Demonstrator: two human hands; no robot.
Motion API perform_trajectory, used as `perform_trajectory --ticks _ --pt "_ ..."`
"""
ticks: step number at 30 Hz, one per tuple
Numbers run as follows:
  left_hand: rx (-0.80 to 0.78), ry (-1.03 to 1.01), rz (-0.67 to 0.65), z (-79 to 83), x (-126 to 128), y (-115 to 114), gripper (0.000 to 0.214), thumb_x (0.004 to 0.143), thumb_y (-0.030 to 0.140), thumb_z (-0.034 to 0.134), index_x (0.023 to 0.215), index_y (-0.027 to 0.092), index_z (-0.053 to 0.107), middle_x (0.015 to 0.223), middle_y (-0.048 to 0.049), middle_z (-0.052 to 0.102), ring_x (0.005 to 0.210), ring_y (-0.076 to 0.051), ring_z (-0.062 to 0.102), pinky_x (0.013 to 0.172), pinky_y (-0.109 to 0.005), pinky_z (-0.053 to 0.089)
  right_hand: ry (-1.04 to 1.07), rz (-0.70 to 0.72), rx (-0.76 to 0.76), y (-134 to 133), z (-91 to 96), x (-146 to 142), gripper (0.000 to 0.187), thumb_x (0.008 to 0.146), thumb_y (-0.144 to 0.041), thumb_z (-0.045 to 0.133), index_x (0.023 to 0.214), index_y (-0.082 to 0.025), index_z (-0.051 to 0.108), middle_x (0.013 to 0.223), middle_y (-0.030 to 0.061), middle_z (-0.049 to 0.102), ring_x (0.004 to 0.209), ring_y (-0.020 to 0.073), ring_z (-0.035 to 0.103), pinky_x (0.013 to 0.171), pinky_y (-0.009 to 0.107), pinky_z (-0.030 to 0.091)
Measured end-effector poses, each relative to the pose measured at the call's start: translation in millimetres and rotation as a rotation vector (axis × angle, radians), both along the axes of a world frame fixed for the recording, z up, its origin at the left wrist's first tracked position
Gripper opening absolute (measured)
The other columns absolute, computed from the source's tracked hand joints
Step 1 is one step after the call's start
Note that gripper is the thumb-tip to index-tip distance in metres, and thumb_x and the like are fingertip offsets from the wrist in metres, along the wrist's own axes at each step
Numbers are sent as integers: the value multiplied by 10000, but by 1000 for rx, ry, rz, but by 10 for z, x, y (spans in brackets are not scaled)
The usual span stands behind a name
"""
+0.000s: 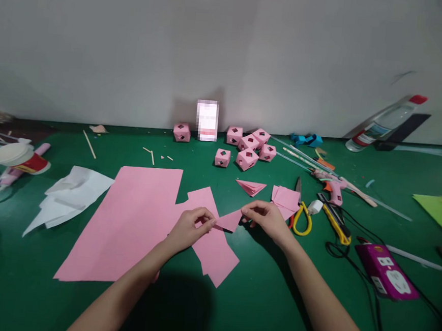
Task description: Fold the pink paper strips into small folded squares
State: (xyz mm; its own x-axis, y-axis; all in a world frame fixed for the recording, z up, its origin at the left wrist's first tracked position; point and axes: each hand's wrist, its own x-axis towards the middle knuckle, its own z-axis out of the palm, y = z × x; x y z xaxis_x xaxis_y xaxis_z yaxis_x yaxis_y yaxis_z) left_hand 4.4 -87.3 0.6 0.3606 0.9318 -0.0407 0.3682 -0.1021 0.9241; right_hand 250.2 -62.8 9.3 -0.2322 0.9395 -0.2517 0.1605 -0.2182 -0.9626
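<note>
left hand [192, 226] and right hand [266, 218] pinch a small pink paper [230, 221]; the bottle label [375, 132] is unreadable.

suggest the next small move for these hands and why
I'd perhaps run the right hand along the small pink paper to press a crease, while the left hand steadies it. Both hands pinch it at opposite ends, and a bunch of pointed, folded-looking papers lies just beyond.

Dim light; pixelated rectangle [207, 118] glares white; soft shadows on table [179, 305]; right corners dark
</note>
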Motion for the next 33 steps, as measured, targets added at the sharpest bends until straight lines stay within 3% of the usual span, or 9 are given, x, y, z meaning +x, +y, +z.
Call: perform_trajectory --ticks 3,8,15,21,25,27,30,33 --pt "1 -11 19 1 5 5 213 889 335 517 787 166 596 674 -3 620 625 -121 573 608 -236 434 45 -28 -2 41 5 83 341 697 -477 729 785 -157 652 648 35 685 590 149 648 510 231 497" --pt "4 -31 18 14 8 20 191 892 308 505 795 167 590 648 8 604 618 -121 587 619 -242 443 -22 -316 43 160 -36 324 397 650 -496 767 810 -159 631 646 43 675 591 180 687 452 222 517" --pt "20 -22 -6 29 6 15 139 869 245 524 807 165 619 711 -4 644 668 -122 612 657 -238 465 -10 -485 118 232 -180 380 481 651 -464 775 960 -196 522 616 -4 664 577 199 702 447 247 562" --pt "80 23 -50 35 -4 7 127 855 227 539 853 171 653 834 -33 672 764 -137 622 714 -251 481 -13 -403 130 226 -181 362 424 707 -459 723 983 -162 602 811 62 696 712 187 713 606 281 605" --pt "93 28 -54 32 -8 7 133 859 229 535 860 173 655 843 -37 671 768 -138 623 714 -251 486 -174 -330 195 168 -121 368 387 791 -438 631 1079 -180 612 941 89 694 686 190 702 568 304 592" --pt "97 25 -55 30 -9 5 137 863 229 528 862 174 654 842 -38 672 765 -138 624 711 -251 487 -374 -331 308 139 -92 377 334 835 -395 568 1093 -191 621 938 86 690 637 184 676 547 316 566" --pt "112 33 -60 32 -9 -1 141 865 229 526 863 176 657 840 -39 671 766 -140 624 707 -251 486 -706 -345 564 111 -56 379 196 822 -269 537 952 -189 660 913 79 664 649 182 629 627 339 527" --pt "131 47 -63 35 -8 -7 145 865 230 525 863 181 662 837 -40 671 766 -142 623 702 -252 485 -802 -230 693 83 -30 328 114 791 -202 534 834 -191 639 887 70 635 721 192 610 681 325 498"
